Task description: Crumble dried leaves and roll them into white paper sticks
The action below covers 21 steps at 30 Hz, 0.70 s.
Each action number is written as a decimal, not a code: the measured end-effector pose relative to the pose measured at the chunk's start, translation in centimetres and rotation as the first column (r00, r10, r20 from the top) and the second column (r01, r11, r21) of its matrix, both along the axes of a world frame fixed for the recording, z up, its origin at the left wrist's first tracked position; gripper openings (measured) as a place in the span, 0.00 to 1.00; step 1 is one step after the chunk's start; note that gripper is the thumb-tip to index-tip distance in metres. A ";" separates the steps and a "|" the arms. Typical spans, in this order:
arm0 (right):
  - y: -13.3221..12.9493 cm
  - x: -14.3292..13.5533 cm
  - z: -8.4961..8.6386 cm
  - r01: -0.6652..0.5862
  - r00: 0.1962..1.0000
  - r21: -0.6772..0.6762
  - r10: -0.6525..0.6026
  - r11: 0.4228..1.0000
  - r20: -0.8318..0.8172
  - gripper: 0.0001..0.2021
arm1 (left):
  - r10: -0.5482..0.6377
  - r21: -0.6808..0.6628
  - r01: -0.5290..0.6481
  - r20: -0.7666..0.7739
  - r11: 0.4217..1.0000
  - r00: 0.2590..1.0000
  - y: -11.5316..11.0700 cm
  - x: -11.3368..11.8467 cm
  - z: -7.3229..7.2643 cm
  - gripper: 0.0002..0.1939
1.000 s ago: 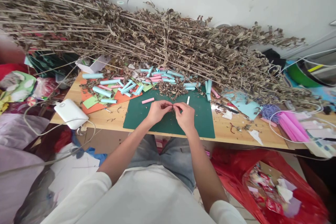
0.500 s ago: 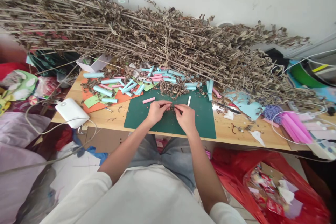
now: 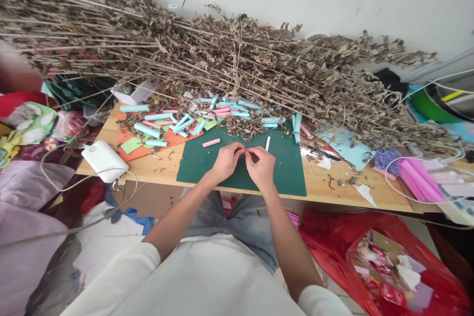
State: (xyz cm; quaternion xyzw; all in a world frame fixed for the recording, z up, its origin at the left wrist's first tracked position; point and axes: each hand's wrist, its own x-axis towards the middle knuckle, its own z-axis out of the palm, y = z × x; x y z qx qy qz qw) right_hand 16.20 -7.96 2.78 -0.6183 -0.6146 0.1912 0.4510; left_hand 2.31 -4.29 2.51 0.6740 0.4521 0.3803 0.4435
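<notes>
Over the dark green cutting mat (image 3: 200, 173), my left hand (image 3: 226, 162) and my right hand (image 3: 261, 164) meet at the fingertips. Both are closed in a pinch; whatever lies between the fingers is too small and covered to make out. A pink paper roll (image 3: 211, 142) lies on the mat to the left of my hands. Just beyond my right hand is a thin white stick (image 3: 267, 143). Crumbled dry leaves (image 3: 244, 127) form a small heap at the mat's far edge.
A big bundle of dried leafy stalks (image 3: 207, 54) spans the table's back. Blue paper rolls (image 3: 147, 131) and pink ones lie on the left and along the middle. A white power bank (image 3: 105, 161) with a cable sits left. A red plastic bag (image 3: 326, 227) of rubbish stands lower right.
My fingertips have come closer together, and the fingers of my left hand have curled in. The dark bit seen between them before is now covered.
</notes>
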 end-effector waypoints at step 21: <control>0.4 0.5 0.5 -0.054 0.981 0.025 0.048 0.998 0.187 0.10 | -0.006 -0.286 0.094 0.294 0.954 0.956 0.4 -0.1 -1.5 0.10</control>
